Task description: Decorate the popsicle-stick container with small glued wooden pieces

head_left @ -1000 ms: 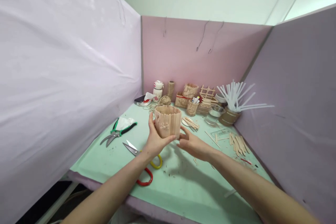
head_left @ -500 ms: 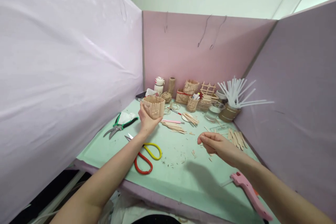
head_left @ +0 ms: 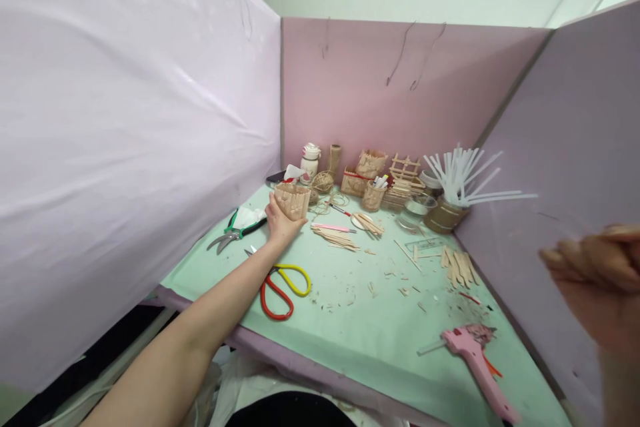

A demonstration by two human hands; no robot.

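My left hand (head_left: pixel 280 221) is stretched out over the far left of the green table (head_left: pixel 350 320), its fingers wrapped round a small cup made of wooden craft sticks (head_left: pixel 293 201). The cup is upright, close to the back row of craft items. My right hand (head_left: pixel 597 283) is raised near the camera at the right edge, blurred by motion, with its fingers curled; whether it holds anything I cannot make out.
Red and yellow scissors (head_left: pixel 277 283) and green-handled pliers (head_left: pixel 239 231) lie by my left arm. Loose sticks (head_left: pixel 335 237) lie mid-table, more (head_left: pixel 457 269) at the right. A pink glue gun (head_left: pixel 473 357) lies front right. White rods (head_left: pixel 460 180) stand in a jar.
My left hand carried the stick cup away to the back left. My right hand let go of it, drew back right and rose close to the camera. The view shifted, showing the glue gun.
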